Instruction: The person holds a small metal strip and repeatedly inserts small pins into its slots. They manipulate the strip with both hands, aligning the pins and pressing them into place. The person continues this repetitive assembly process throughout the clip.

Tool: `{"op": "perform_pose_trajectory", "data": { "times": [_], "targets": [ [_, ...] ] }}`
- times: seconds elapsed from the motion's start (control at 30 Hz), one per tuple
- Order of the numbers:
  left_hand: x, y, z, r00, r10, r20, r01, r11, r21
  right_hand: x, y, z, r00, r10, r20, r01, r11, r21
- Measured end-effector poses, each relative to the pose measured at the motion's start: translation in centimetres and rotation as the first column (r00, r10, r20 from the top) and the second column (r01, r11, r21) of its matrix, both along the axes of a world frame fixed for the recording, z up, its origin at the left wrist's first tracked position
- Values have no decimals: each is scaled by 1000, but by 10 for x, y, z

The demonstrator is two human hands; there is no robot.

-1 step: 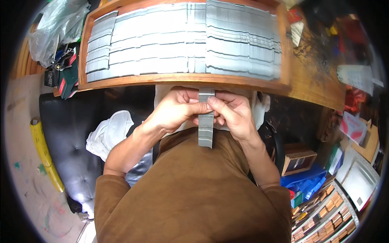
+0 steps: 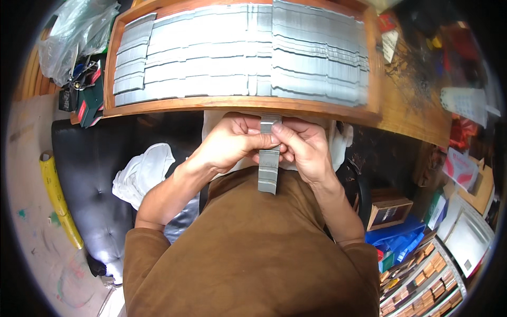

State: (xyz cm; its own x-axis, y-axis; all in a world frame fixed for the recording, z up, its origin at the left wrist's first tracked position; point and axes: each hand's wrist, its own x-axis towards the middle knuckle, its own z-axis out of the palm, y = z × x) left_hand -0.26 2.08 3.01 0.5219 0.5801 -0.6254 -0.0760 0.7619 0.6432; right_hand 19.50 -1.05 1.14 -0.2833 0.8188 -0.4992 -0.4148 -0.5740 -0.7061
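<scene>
Before the brown shirt (image 2: 253, 238), the left hand (image 2: 232, 141) and right hand (image 2: 307, 152) pinch a banded grey strip (image 2: 268, 164) that partly hides their fingers (image 2: 288, 157). The wooden tray's near rim (image 2: 232, 103) sits close ahead, contact with the strip unclear, more room sideways; glare washes out the grey strips inside (image 2: 319, 63), and the far rim is partly cropped.
</scene>
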Motion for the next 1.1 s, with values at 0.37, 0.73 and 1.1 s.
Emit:
{"op": "perform_pose_trajectory", "data": {
  "times": [0.37, 0.73, 1.1],
  "targets": [
    [-6, -25, -19, 975, 101, -199, 22, 844, 536, -16, -10, -1, 916, -135, 378, -47, 898, 437],
    [-10, -47, -29, 951, 205, -233, 28, 691, 722, -14, -7, -5, 897, -113, 428, -181, 789, 587],
    [-14, -50, -35, 930, 291, -224, 46, 513, 857, -17, -4, -2, 883, -73, 463, -264, 739, 620]
  ]
}}
